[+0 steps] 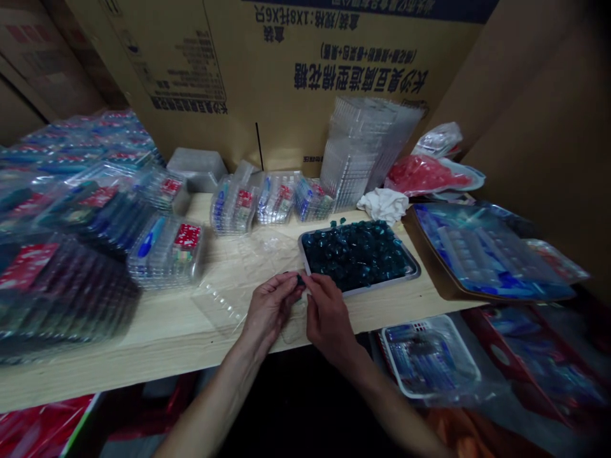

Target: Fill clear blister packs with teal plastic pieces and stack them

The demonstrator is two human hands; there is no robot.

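Both hands meet over the table's front part, just left of a tray (359, 291) heaped with dark teal translucent pieces. A small dark teal piece (300, 278) is pinched between the fingertips of my left hand (274, 305) and my right hand (329, 312). Its exact shape is too small to tell. Beneath and to the left of my left hand, a clear plastic blister sheet (219, 302) lies flat on the wooden table (167, 331).
Stacked clear packs (62, 286) with red labels fill the left side. Small packs (274, 198) and tall clear trays (351, 152) stand behind. White tissue (384, 205), a red bag (429, 175) and an open carton (442, 289) are at right. A white basket (470, 362) sits below.
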